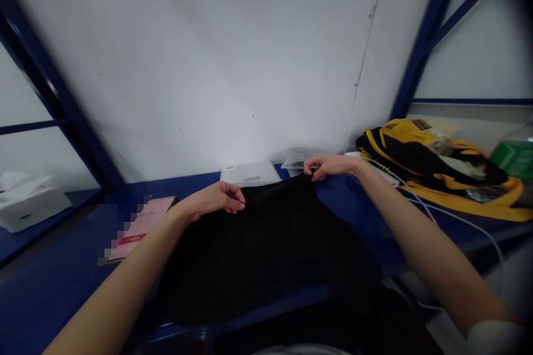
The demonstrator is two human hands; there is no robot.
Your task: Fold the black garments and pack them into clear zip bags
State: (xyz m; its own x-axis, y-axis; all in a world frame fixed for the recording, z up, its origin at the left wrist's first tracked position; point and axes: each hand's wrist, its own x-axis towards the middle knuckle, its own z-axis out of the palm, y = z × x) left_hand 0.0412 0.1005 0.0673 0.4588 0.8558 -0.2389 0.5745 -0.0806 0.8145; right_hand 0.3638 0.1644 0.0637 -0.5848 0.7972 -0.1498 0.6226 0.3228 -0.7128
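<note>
A piece of black cloth [266,238], perhaps a garment, spreads over the blue table in front of me. My left hand [220,199] pinches its upper left corner between thumb and fingers. At the upper right corner, my right hand [322,167] grips the fabric with curled fingers. The top edge runs between both hands, slanting up to the right. Dark folds hide the exact kind of garment, and its lower part hangs toward the table's near edge.
Behind the cloth lie a white flat packet [250,173] and a clear plastic bag [295,157]. A pink booklet [144,222] and a tissue pack [29,208] are left. To the right are a black-yellow bag [437,155], a white cable [462,219] and a green-labelled bottle [514,158].
</note>
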